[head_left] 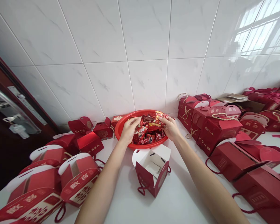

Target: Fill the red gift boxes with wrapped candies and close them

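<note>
A red plastic basket (117,133) full of wrapped candies (151,138) stands against the tiled wall. Over its right side, my right hand (170,127) is closed on a red-and-gold candy packet (159,117). My left hand (128,128) is over the basket's left side with its fingers pinched together; what lies between them, if anything, I cannot make out. In front of the basket, between my forearms, an open red gift box (144,177) shows its white inside, with its flaps up and dark red cord handles at its sides. No candy shows inside it.
Several red gift boxes (50,179) crowd the white table (175,199) on the left. More red boxes (220,132) with cord handles stand in rows on the right. A dark door (4,124) with a metal handle is at the far left. Tiled wall (147,34) closes off the back.
</note>
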Motion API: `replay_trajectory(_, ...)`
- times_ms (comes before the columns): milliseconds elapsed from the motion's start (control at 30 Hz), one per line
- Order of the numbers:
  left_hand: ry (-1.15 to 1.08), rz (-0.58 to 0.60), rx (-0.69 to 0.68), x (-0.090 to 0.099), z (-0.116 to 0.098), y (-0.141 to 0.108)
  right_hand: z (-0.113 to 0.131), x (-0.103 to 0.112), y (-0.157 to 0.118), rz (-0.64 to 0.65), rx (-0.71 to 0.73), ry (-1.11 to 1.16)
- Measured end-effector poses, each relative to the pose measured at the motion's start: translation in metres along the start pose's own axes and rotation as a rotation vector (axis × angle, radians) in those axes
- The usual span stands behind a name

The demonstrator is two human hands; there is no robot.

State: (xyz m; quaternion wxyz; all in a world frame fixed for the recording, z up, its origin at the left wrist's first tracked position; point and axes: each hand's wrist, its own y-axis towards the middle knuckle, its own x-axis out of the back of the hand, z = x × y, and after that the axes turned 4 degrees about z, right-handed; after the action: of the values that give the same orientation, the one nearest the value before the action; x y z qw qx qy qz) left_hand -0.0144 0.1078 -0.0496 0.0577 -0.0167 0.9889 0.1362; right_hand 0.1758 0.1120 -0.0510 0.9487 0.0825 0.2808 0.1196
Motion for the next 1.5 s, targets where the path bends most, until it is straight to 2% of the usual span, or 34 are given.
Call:
replay_trajectory(133,-0.114,0.005,0.098,0.001,-0.004,0.000,-0.005,0.002,-0.003,0.096,0.078,-0.070)
replay_trajectory(233,-0.158,0.021,0.139,0.001,-0.007,-0.002,-0.009,0.003,-0.005,0.155,0.165,-0.208)
replay_trajectory(333,-0.169,-0.004,0.155,0.000,-0.008,-0.002,-0.012,0.004,-0.005,0.179,0.225,-0.323)
replay_trajectory(400,-0.139,-0.029,0.133,-0.001,-0.007,-0.002,-0.013,0.005,-0.004,0.187,0.236,-0.321)
replay_trajectory(667,0.052,-0.023,-0.074,-0.002,-0.002,-0.003,-0.007,0.001,-0.003,0.083,0.100,-0.088)
replay_trajectory(1233,0.084,0.060,-0.147,-0.003,-0.004,-0.007,0.001,-0.002,-0.006,0.079,0.027,-0.053)
replay_trajectory(1500,0.054,0.028,-0.138,-0.005,-0.003,-0.005,0.001,-0.003,-0.006,0.067,0.041,-0.036)
